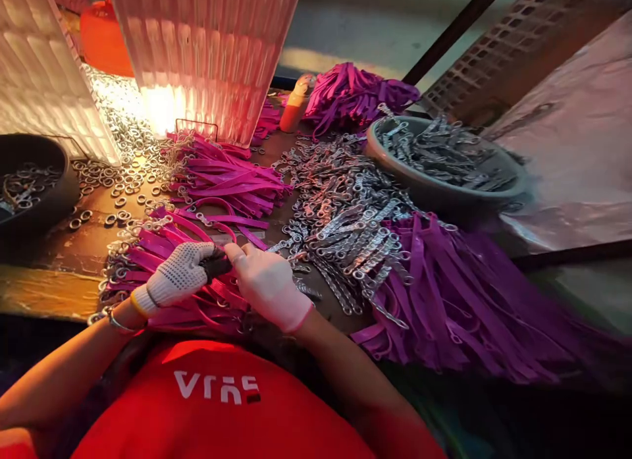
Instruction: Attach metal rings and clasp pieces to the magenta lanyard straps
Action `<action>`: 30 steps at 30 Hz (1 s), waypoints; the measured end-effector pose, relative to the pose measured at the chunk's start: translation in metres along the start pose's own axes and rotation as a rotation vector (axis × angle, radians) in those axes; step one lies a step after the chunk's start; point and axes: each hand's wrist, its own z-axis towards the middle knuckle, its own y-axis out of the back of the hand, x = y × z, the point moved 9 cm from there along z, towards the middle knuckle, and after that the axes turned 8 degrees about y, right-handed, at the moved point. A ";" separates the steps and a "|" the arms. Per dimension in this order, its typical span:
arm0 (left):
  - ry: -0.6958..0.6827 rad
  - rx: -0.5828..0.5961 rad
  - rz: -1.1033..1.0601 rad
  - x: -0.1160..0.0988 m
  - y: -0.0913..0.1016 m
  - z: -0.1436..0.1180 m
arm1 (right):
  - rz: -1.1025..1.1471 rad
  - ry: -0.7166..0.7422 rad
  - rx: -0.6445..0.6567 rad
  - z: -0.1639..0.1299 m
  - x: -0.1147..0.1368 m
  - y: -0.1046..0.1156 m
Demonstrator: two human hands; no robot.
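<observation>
Head view: white-gloved left hand point(180, 274) grasping small black object point(217, 264) over flat magenta straps point(151, 245) on brown bench point(62, 251); white-gloved right hand point(266, 281) curled beside object, can't tell on what; silver metal links point(340, 182) heaped rightward.

Red shirt point(222, 423): one line of white, stylised lettering point(217, 388) across the chest — reads roughly "VTNS", exact spelling uncertain. Strokes broken by gaps; the final character is white above, with a small dark block at its lower right — identity unclear.
</observation>
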 end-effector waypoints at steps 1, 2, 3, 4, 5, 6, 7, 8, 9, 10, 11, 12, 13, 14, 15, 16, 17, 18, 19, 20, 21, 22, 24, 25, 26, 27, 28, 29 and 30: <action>-0.042 -0.008 0.084 -0.005 -0.004 0.002 | 0.025 0.002 -0.002 -0.001 -0.004 -0.002; -0.062 -0.006 0.139 -0.008 -0.007 0.004 | 0.058 -0.005 -0.010 -0.002 -0.008 -0.004; -0.062 0.000 0.160 -0.009 -0.010 0.006 | 0.095 -0.021 -0.023 -0.003 -0.014 -0.004; -0.041 0.008 0.148 -0.008 -0.012 0.008 | 0.137 -0.038 -0.038 -0.005 -0.019 -0.004; -0.005 0.020 0.105 -0.007 -0.013 0.009 | 0.186 -0.048 -0.048 -0.006 -0.023 -0.002; 0.036 0.038 0.038 -0.004 -0.013 0.010 | 0.242 -0.044 -0.051 -0.007 -0.026 -0.001; 0.079 0.049 -0.033 -0.002 -0.014 0.011 | 0.299 -0.035 -0.044 -0.008 -0.029 0.000; 0.120 0.052 -0.087 -0.001 -0.014 0.011 | 0.348 -0.025 -0.028 -0.009 -0.031 0.000; 0.150 0.046 -0.117 0.000 -0.014 0.012 | 0.382 -0.027 -0.005 -0.009 -0.034 0.000; 0.166 0.032 -0.125 -0.001 -0.015 0.012 | 0.399 -0.039 0.022 -0.010 -0.037 -0.001; 0.168 0.012 -0.120 -0.003 -0.015 0.013 | 0.400 -0.059 0.046 -0.010 -0.041 -0.003; 0.162 -0.006 -0.105 -0.004 -0.015 0.014 | 0.388 -0.079 0.066 -0.009 -0.045 -0.005; 0.150 -0.023 -0.088 -0.005 -0.016 0.015 | 0.373 -0.090 0.080 -0.008 -0.049 -0.007; 0.137 -0.037 -0.071 -0.006 -0.017 0.016 | 0.360 -0.087 0.093 -0.007 -0.051 -0.008; 0.128 -0.047 -0.054 -0.005 -0.018 0.017 | 0.350 -0.073 0.104 -0.005 -0.052 -0.010; 0.125 -0.053 -0.037 -0.003 -0.020 0.018 | 0.339 -0.053 0.119 -0.003 -0.052 -0.013; 0.127 -0.055 -0.019 -0.001 -0.021 0.018 | 0.323 -0.033 0.138 -0.002 -0.051 -0.015; 0.131 -0.057 -0.004 0.002 -0.023 0.019 | 0.300 -0.014 0.158 -0.002 -0.051 -0.018; 0.135 -0.056 0.006 0.004 -0.024 0.019 | 0.269 0.003 0.177 -0.002 -0.050 -0.021; 0.134 -0.050 0.010 0.006 -0.026 0.020 | 0.234 0.024 0.192 -0.003 -0.048 -0.024; 0.127 -0.043 0.008 0.006 -0.027 0.021 | 0.197 0.046 0.202 -0.005 -0.046 -0.027; 0.119 -0.035 0.004 0.005 -0.029 0.022 | 0.163 0.070 0.207 -0.006 -0.043 -0.029; 0.103 -0.012 0.006 0.001 -0.030 0.027 | 0.106 0.114 0.203 -0.008 -0.038 -0.033; 0.096 0.011 0.019 -0.002 -0.031 0.030 | 0.084 0.127 0.197 -0.009 -0.036 -0.033; 0.086 0.049 0.046 -0.005 -0.031 0.033 | 0.064 0.130 0.188 -0.009 -0.035 -0.033; 0.068 0.103 0.084 -0.009 -0.031 0.036 | 0.051 0.129 0.178 -0.009 -0.036 -0.032; 0.040 0.170 0.130 -0.013 -0.029 0.038 | 0.043 0.124 0.168 -0.009 -0.037 -0.031; 0.006 0.235 0.192 -0.018 -0.025 0.039 | 0.037 0.108 0.154 -0.009 -0.039 -0.028; -0.028 0.285 0.263 -0.021 -0.017 0.040 | 0.035 0.078 0.137 -0.010 -0.042 -0.025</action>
